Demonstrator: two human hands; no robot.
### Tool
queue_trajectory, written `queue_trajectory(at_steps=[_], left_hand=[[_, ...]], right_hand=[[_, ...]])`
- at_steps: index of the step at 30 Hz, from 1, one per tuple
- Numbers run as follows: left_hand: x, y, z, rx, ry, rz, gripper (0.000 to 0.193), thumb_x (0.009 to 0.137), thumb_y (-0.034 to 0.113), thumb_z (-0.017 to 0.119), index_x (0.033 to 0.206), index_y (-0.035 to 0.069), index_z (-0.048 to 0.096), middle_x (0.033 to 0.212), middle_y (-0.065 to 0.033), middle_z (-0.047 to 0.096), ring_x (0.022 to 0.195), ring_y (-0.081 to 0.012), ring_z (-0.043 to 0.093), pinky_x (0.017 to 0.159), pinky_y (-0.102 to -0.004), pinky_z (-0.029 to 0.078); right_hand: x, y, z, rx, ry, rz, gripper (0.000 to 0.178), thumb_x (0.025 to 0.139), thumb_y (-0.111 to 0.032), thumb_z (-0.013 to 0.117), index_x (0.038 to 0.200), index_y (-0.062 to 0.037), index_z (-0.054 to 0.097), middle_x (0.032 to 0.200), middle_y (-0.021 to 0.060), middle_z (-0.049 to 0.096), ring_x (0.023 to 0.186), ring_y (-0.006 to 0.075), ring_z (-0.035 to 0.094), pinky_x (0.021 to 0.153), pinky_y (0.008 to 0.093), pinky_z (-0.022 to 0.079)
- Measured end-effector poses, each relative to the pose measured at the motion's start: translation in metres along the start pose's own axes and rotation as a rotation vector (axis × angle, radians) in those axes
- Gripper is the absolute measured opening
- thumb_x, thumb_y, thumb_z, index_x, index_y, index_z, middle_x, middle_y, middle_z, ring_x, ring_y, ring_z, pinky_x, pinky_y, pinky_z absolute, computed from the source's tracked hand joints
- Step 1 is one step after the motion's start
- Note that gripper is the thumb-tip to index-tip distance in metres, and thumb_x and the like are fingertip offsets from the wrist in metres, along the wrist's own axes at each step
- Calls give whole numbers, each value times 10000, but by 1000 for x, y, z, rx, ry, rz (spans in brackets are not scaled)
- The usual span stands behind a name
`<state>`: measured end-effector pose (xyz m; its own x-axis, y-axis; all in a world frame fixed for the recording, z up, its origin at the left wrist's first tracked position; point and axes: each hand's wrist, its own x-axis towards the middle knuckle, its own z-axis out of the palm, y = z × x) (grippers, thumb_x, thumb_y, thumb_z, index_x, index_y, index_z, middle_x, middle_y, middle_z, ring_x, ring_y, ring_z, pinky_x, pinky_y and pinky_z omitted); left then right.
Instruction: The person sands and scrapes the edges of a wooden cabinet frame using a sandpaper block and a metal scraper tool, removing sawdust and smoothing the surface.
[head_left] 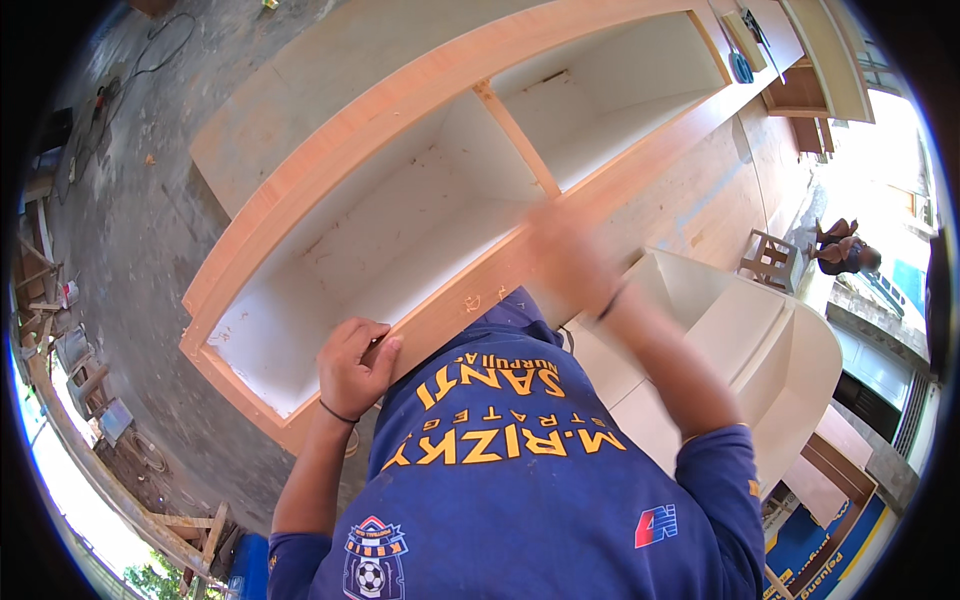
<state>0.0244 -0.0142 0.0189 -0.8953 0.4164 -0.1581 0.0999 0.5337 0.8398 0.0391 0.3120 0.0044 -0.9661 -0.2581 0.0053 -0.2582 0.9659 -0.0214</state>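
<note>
A long wooden cabinet (400,112) lies in front of me with its open side up. Its frame is light orange-brown, the inside is white, and a divider (516,138) splits it into two compartments. At the near left, my left hand (356,368) is closed over the near rail, thumb and fingers bent round its edge; a small dark patch shows between them. My right hand (568,252) is over the near rail close to the divider, smeared by motion, so its fingers and anything in them are unclear. Wood shavings (472,301) lie on the rail between my hands.
A blue roundish item (740,67) lies at the cabinet's far right end. Pale cabinet parts (735,325) stand to my right, with a wooden stool (769,262) and a seated person (843,250) beyond. A cable (150,65) lies on the grey floor at the far left.
</note>
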Motion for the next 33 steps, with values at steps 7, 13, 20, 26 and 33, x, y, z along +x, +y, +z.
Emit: queue_trajectory(at_steps=[7, 13, 20, 26, 33], left_hand=[[1, -2, 4, 4, -11, 39, 97, 812, 93, 688, 855, 7, 674, 798, -118, 638, 707, -265, 614, 622, -326, 489], [3, -2, -2, -45, -51, -2, 96, 874, 86, 630, 857, -1, 669, 781, -115, 623, 674, -234, 584, 594, -312, 455], [3, -2, 2, 2, -20, 33, 88, 869, 91, 637, 843, 17, 677, 787, -116, 634, 694, -268, 605, 603, -329, 481], [2, -2, 4, -2, 6, 42, 115, 893, 84, 601, 839, -8, 644, 744, -122, 594, 643, -247, 565, 585, -316, 441], [0, 3, 1, 7, 12, -8, 93, 869, 76, 621, 805, 25, 666, 770, -104, 629, 657, -257, 596, 578, -330, 469]], right_hand=[[8, 97, -32, -97, -59, 251, 267, 861, -140, 549, 1099, -58, 638, 882, 139, 630, 885, 318, 616, 753, 451, 513], [24, -90, -57, 405, -271, 15, 390, 814, -77, 540, 1195, -43, 617, 926, 140, 608, 891, 285, 609, 778, 392, 501], [14, 97, -40, 64, 30, 388, 203, 824, -118, 596, 1012, -46, 627, 875, 149, 600, 821, 337, 608, 704, 437, 503], [19, -76, -37, 132, -83, -40, 315, 819, -136, 564, 1102, -19, 636, 820, 94, 595, 818, 267, 605, 806, 394, 506], [16, 58, -26, 314, 122, 334, 353, 836, -70, 550, 1179, -75, 633, 897, 159, 603, 818, 304, 621, 733, 414, 517]])
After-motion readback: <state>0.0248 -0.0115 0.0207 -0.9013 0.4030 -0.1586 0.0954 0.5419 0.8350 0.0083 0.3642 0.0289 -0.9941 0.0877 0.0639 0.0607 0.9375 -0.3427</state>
